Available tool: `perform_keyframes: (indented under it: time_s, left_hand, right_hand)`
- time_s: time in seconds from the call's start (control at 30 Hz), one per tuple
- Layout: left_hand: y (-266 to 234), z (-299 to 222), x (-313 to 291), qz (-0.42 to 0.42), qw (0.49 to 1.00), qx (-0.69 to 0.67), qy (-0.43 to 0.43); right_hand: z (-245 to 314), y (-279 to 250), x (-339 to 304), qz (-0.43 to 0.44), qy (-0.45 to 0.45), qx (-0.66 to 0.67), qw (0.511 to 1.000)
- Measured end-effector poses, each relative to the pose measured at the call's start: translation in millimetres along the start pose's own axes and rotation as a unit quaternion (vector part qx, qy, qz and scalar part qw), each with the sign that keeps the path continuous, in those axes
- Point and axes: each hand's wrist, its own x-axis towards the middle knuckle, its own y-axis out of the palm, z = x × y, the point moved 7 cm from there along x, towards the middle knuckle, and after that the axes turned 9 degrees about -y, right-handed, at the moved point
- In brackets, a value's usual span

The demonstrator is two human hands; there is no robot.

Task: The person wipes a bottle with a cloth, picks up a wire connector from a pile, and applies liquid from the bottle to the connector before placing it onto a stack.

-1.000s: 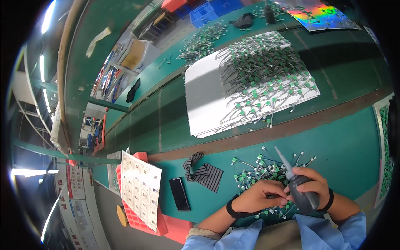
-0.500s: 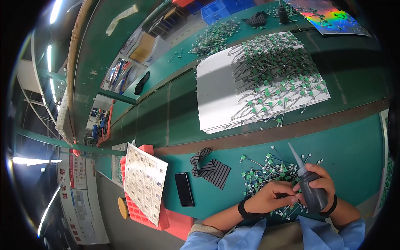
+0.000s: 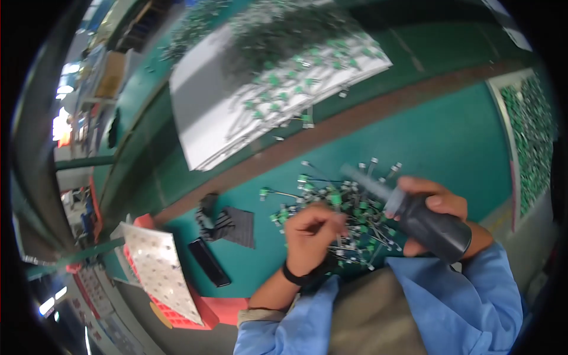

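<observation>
My right hand (image 3: 438, 207) grips a dark grey power screwdriver (image 3: 426, 222) whose tip points up-left over a heap of small green components with thin wire leads (image 3: 331, 207) on the green table (image 3: 449, 136). My left hand (image 3: 310, 234), with a black wristband, pinches one small component from that heap, fingers curled just below the tool's tip. Blue sleeves cover both forearms at the lower edge.
A white sheet (image 3: 236, 112) carrying several more green components lies beyond a brown strip. A black phone (image 3: 208, 262), a striped cloth (image 3: 228, 222), a white perforated panel (image 3: 157, 266) on red trays sit at left. A tray of green parts (image 3: 535, 130) lies at right.
The view has swung down and closer to the hands. Both hands stay over the heap, the tool still in my right hand, the left still picking at components.
</observation>
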Motion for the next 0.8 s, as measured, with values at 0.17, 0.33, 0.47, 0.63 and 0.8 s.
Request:
perform_keyframes:
  time_s: [0.17, 0.33, 0.47, 0.63, 0.8]
  left_hand:
    - [5, 7, 6, -0.028, 0.999, -0.015, -0.016]
    - [6, 8, 3, -0.041, 0.999, 0.011, -0.015]
    - [8, 3, 0, -0.041, 0.999, 0.021, 0.015]
    - [7, 0, 1, -0.035, 0.998, 0.043, 0.032]
    - [6, 1, 1, -0.039, 0.998, 0.037, 0.033]
  right_hand:
    - [21, 3, 8, 0.092, -0.052, -0.064, 0.992]
    - [23, 8, 2, 0.088, -0.087, -0.097, 0.988]
    - [24, 8, 2, 0.094, -0.082, -0.099, 0.987]
    - [23, 10, 3, 0.104, -0.078, -0.105, 0.986]
    - [23, 10, 3, 0.109, -0.073, -0.106, 0.986]
